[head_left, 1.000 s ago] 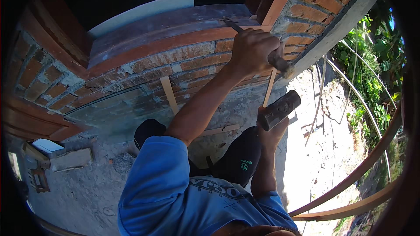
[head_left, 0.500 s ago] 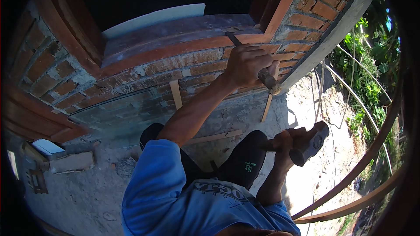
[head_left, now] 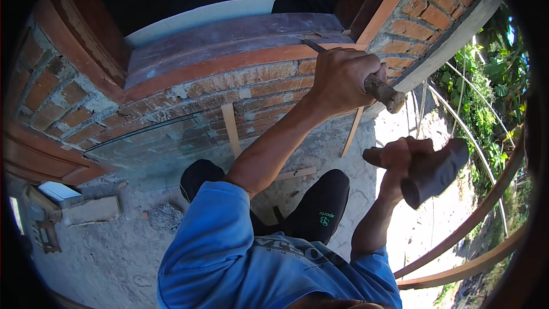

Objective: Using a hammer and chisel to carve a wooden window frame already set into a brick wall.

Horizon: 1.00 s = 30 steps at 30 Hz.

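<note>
I see my left hand with its grip wrapped tight round a chisel, whose blade tip rests on the wooden sill atop the brick wall. The chisel's long axis runs from the sill down and right to its blunt butt end. My right hand grips a mallet, held just below and right of that butt, apart from it

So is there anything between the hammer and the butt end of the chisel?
Nothing visible. The hammer in the right hand sits below the chisel held by the left hand, with only open air between its head and the chisel's butt end.
</note>
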Each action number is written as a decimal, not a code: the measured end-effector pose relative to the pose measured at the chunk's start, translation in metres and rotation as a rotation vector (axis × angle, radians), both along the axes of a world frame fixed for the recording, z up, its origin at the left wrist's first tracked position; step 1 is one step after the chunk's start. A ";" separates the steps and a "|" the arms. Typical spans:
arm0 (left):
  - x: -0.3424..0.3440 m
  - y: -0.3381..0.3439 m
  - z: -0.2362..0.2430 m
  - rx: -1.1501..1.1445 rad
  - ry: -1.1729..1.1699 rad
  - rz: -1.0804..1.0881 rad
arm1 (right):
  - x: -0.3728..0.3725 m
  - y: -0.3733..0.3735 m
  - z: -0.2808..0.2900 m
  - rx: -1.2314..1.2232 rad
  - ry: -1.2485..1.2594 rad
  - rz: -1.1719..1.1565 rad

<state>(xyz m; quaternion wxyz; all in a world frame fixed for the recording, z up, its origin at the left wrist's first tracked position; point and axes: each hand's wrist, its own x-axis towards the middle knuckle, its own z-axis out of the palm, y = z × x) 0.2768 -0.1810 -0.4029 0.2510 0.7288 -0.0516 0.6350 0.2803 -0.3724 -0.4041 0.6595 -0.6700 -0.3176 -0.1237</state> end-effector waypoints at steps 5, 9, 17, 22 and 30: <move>-0.010 0.005 -0.006 0.034 0.038 0.078 | 0.003 -0.004 0.007 -0.241 -0.131 0.077; 0.000 -0.004 -0.014 0.106 -0.040 0.060 | 0.008 -0.011 -0.008 0.573 -0.199 0.476; -0.008 0.009 -0.033 0.198 0.039 0.115 | -0.005 -0.015 -0.035 -0.002 0.062 0.118; 0.003 0.003 -0.025 0.156 -0.016 0.072 | 0.006 -0.013 -0.035 0.664 -0.266 0.473; -0.009 0.016 -0.034 0.183 0.073 0.106 | 0.002 -0.036 -0.030 -0.371 0.021 0.071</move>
